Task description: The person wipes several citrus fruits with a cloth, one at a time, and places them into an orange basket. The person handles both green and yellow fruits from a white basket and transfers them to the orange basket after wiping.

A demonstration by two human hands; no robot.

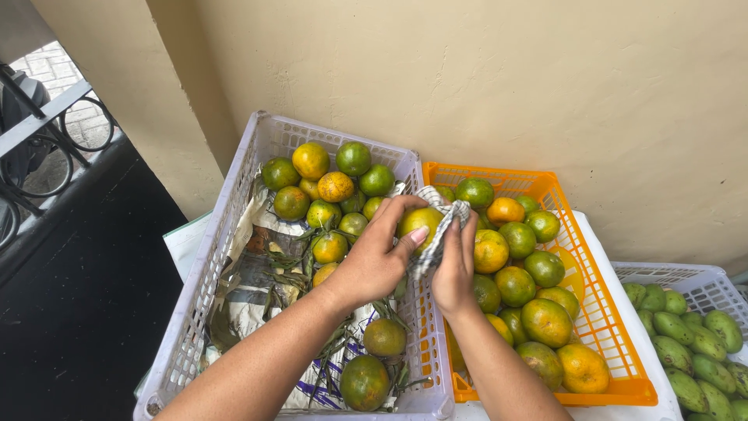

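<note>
my left hand (374, 261) has its grip curled round a yellow-green citrus fruit (421, 221), thumb laid across the near side and fingers wrapped over the top, so only a patch of peel shows between them. my right hand (456, 269) is closed on a checked cloth (438, 226), which it presses against the right side of the same fruit; the cloth bunches over the top and hangs down past my palm, hiding most of that hand's fingers. the fruit sits in the air just above the meeting rims of two crates.

on my left is a pale lilac crate (214, 257) lined with printed paper and scattered with leaves; a heap of green and orange fruit fills its far end, and two more lie near my left forearm. its near corners are cut off by the bottom edge. on my right is an orange crate (615, 343), packed with more of the same fruit, some hidden behind my right wrist and the cloth. further right a third, whitish crate (705, 281) holds long green fruits, possibly mangoes, though it runs out of view and i can't be sure. the crates seem to rest on a white tabletop (185, 242), of which only slivers show. behind stands a cream wall (506, 86).
</note>
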